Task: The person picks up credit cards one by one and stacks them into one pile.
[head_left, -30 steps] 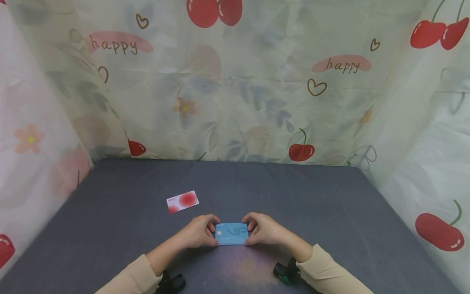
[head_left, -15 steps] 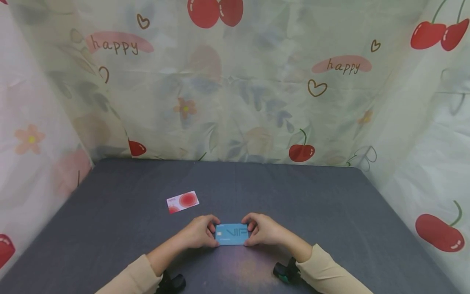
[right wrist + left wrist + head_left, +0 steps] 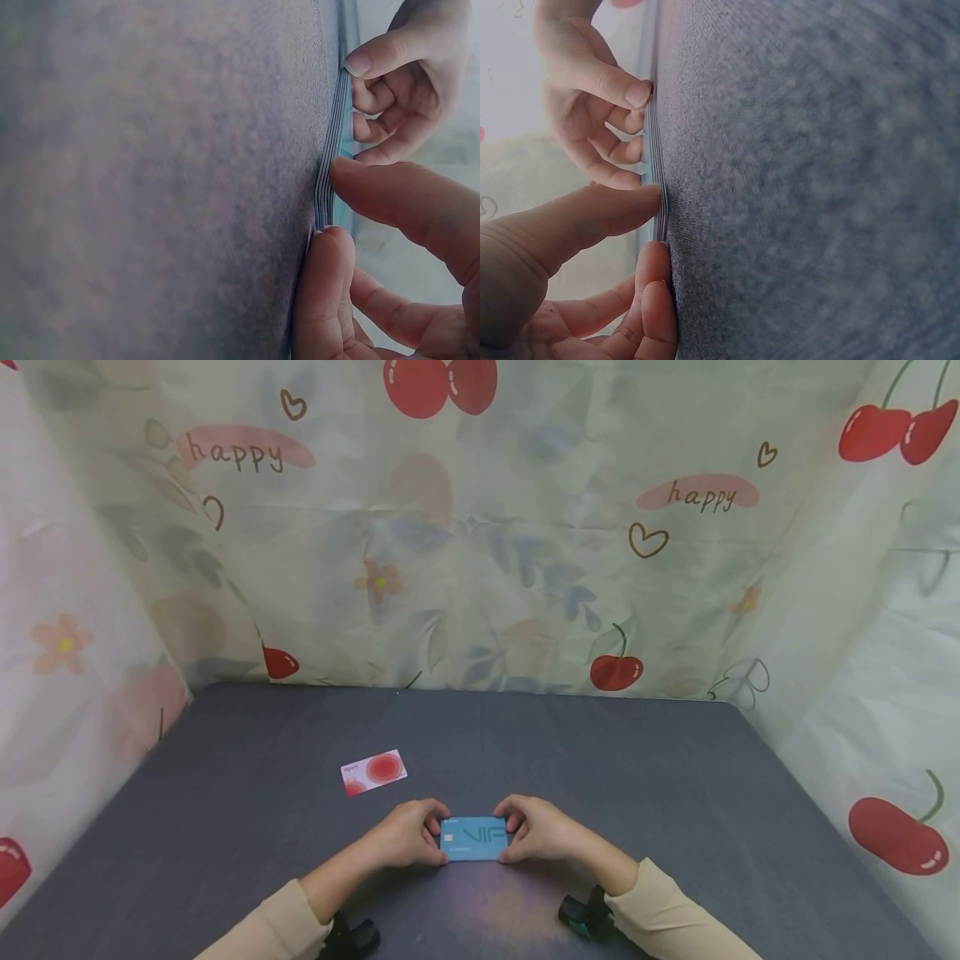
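Observation:
A stack of several thin cards (image 3: 474, 839) lies flat near the front of the table, a light blue one marked "VIP" on top. My left hand (image 3: 408, 835) pinches the stack's left end, with the thumb at the near corner and the fingers at the far one. At the right end my right hand (image 3: 546, 831) grips it the same way. Seen edge-on in the right wrist view, the layered card edges (image 3: 328, 176) sit close against the cloth between thumb and fingers. A white and red card (image 3: 373, 772) lies alone, slightly turned, beyond my left hand.
A dark grey cloth covers the table (image 3: 615, 760). Patterned curtains (image 3: 480, 568) with cherries and "happy" lettering stand at the back and both sides. Black wrist devices (image 3: 585, 914) hang below both sleeves.

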Motion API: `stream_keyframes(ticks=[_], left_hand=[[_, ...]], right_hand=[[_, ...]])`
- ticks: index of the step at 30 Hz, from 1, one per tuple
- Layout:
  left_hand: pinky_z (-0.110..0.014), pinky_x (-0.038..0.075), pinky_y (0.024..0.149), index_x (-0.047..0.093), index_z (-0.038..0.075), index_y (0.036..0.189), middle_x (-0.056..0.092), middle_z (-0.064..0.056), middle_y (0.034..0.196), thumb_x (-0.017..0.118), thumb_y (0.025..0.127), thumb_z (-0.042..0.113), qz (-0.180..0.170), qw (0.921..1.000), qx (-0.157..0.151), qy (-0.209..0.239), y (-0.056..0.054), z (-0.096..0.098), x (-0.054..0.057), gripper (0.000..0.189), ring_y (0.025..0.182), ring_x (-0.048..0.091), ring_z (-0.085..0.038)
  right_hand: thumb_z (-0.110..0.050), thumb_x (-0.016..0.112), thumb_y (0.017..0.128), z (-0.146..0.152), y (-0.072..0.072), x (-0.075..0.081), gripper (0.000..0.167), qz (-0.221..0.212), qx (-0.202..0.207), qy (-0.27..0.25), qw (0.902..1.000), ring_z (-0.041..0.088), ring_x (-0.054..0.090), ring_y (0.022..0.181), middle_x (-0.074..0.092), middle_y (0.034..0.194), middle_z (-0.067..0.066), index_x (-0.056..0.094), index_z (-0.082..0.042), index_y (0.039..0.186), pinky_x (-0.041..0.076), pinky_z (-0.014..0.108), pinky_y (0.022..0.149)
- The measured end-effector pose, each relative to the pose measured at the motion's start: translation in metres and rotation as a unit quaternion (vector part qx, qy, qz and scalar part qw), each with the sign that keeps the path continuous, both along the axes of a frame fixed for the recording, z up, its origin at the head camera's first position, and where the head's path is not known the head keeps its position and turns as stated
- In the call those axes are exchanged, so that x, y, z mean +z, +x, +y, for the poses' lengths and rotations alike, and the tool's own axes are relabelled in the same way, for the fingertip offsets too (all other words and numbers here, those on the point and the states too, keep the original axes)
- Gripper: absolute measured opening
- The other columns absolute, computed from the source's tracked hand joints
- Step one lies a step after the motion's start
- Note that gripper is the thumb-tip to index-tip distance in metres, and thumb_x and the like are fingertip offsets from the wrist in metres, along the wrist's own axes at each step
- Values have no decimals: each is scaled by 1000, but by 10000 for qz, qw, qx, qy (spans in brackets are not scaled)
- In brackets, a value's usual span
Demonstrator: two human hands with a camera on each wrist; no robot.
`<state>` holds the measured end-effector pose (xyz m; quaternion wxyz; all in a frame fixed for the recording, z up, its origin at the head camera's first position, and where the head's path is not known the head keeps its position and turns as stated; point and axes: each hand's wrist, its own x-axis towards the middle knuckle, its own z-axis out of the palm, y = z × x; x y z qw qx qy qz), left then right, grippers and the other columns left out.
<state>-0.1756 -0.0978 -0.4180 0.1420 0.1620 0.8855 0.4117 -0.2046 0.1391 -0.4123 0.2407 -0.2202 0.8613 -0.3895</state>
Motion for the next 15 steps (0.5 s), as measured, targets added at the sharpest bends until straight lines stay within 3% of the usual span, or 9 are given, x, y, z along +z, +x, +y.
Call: stream_keyframes(ticks=[15], left_hand=[[-19, 44, 56, 56, -7, 113, 54, -6, 81, 79, 67, 6, 166, 9998, -46, 53, 0, 0, 1, 53, 64, 53, -10]], right_hand=[[-6, 76, 71, 0, -1, 2, 51, -64, 24, 41, 10000, 11, 60, 72, 54, 90, 8, 54, 1, 116, 47, 21, 60]])
